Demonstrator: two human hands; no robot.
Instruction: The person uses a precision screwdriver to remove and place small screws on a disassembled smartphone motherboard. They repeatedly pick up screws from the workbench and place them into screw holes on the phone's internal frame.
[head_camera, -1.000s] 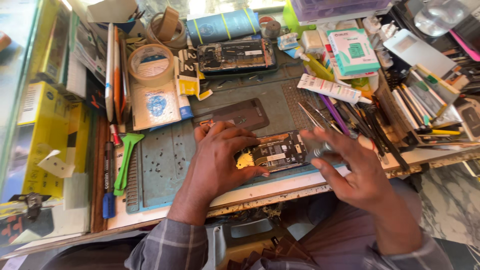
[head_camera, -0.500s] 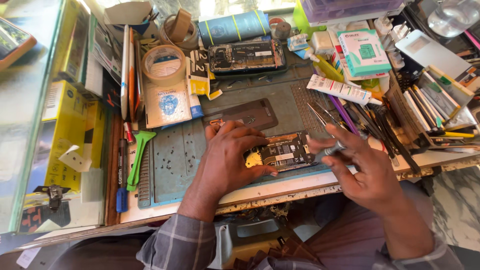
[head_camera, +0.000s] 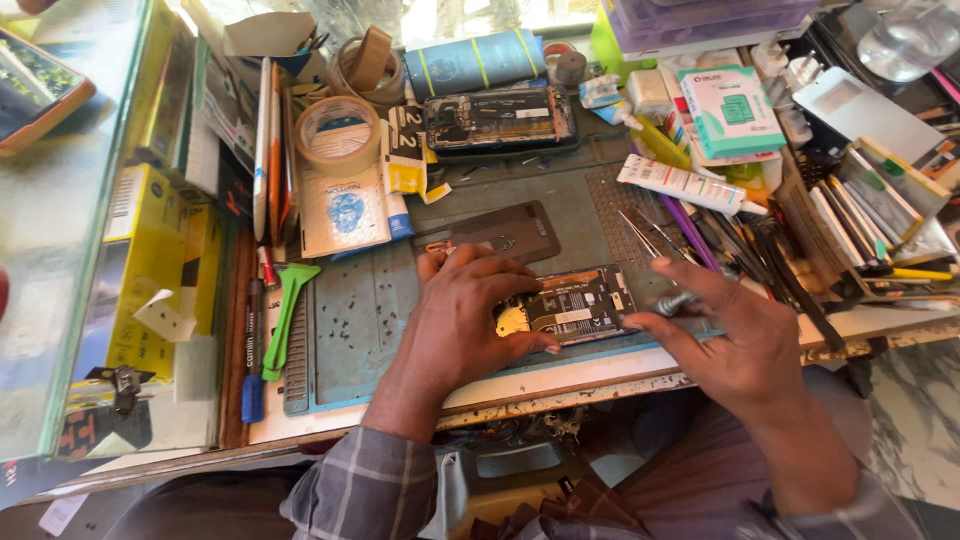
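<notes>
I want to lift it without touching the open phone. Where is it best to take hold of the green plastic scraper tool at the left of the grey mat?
Probably grip the green plastic scraper tool by its long narrow handle, coming from above. It lies flat, its wide head away from the person, the handle free between the grey work mat and a marker pen. The left hand rests closest.

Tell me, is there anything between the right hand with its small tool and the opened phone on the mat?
Nothing visible. The right hand holds a small metal tool just beside the opened phone, and the left hand rests on the phone's other end.
</notes>
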